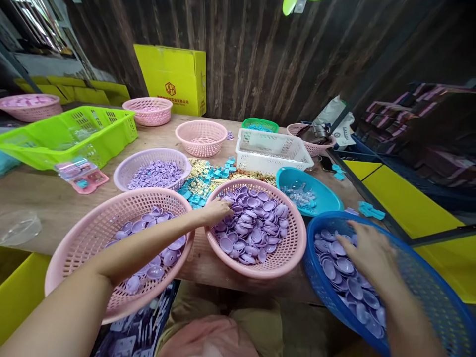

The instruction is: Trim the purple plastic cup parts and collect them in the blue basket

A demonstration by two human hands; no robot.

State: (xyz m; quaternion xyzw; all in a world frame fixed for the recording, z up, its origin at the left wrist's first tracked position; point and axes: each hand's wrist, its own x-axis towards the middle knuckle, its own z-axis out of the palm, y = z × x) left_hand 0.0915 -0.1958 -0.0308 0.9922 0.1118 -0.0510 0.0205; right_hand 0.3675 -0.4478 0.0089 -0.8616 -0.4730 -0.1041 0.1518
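Observation:
My left hand (215,212) reaches across into the middle pink basket (293,248), its fingers down among the small purple plastic dishes (256,223) at the basket's left rim. Whether it grips one I cannot tell. My right hand (370,253) lies palm down inside the blue basket (427,277) at the right, fingers spread over more purple dishes (345,277). My left forearm passes over a second pink basket (85,238) of purple dishes at the left.
Behind stand a lilac basket (128,163) of small purple parts, a teal bowl (323,191), a white crate (271,148), a green crate (55,134), further pink baskets and a yellow carton (174,77). Teal and cream small parts (204,181) litter the wooden table.

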